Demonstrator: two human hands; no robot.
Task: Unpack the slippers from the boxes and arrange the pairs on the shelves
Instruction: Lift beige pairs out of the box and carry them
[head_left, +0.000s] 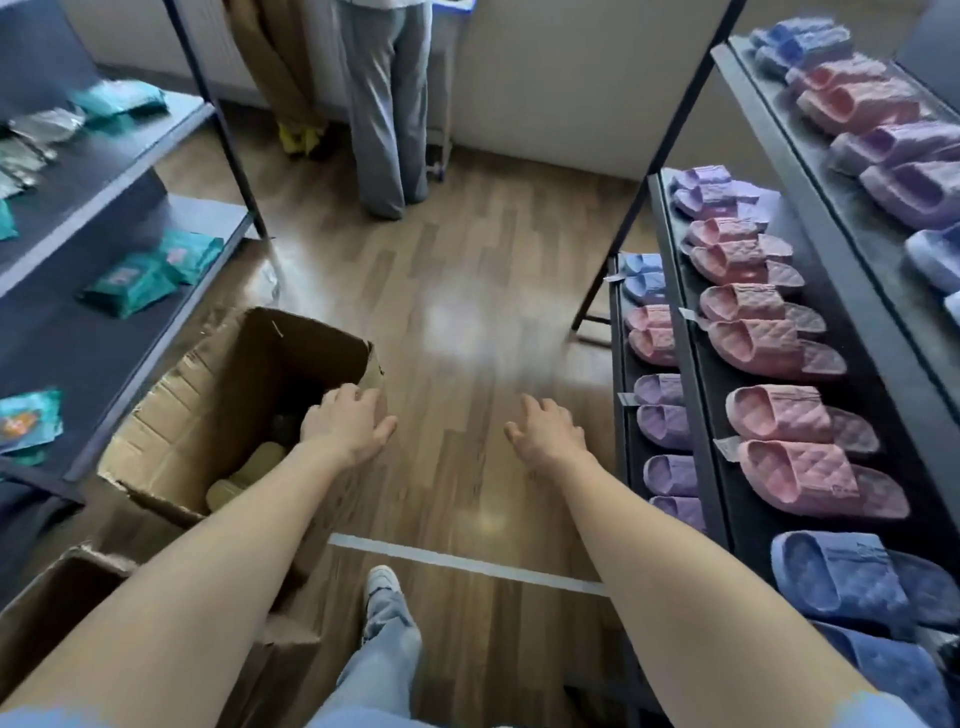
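Head camera: left hand (348, 423) loose and empty over the cardboard box (218, 384) rim, right hand (545, 434) spread, empty, above the floor (457, 312). Pale slippers (262, 460) lie inside the box, likely light, squashy foam; pinch across the strap.

Quilted pink slippers (789, 431), lilac slippers (660, 410) and blue slippers (841, 577) sit on black shelves (883, 382). The brown cardboard box (208, 400) holds pale yellow slippers (260, 462)
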